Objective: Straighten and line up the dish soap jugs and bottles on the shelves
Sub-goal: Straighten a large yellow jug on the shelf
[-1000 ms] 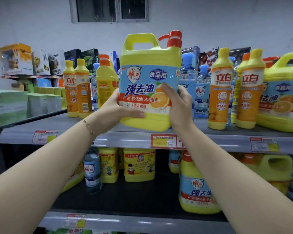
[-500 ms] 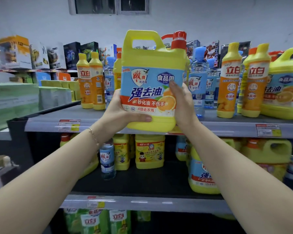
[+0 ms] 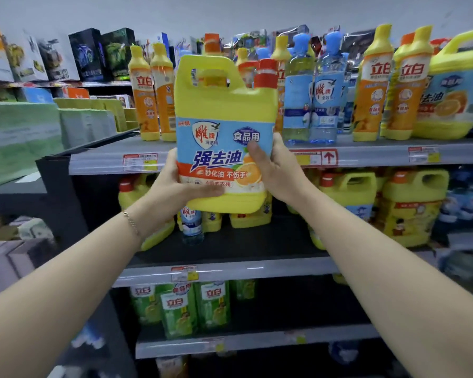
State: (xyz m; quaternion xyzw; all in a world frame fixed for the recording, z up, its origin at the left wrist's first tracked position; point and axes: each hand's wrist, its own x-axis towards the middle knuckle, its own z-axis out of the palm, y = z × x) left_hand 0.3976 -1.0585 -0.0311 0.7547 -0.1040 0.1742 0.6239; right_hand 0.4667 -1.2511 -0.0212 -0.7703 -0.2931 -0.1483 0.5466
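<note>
A big yellow dish soap jug (image 3: 224, 110) with a red cap and a blue label hangs in the air in front of the top shelf (image 3: 366, 155), upright. My left hand (image 3: 175, 186) grips its lower left side with the thumb across the label. My right hand (image 3: 276, 167) grips its lower right side, thumb on the label. Orange-and-yellow bottles (image 3: 150, 94) stand on the top shelf left of the jug, clear blue-capped bottles (image 3: 311, 91) to its right, then more orange bottles (image 3: 388, 85) and another yellow jug (image 3: 456, 85).
The middle shelf (image 3: 230, 271) holds several yellow jugs (image 3: 410, 205) and a small clear bottle (image 3: 193, 227). Green bottles (image 3: 180, 309) stand on the lower shelf. Green packs (image 3: 19, 132) and boxed goods (image 3: 88, 53) fill the shelving at left.
The jug has come off the top shelf and now sits lower and nearer to me, still held by both hands. My view has dropped, showing the lower shelves.
</note>
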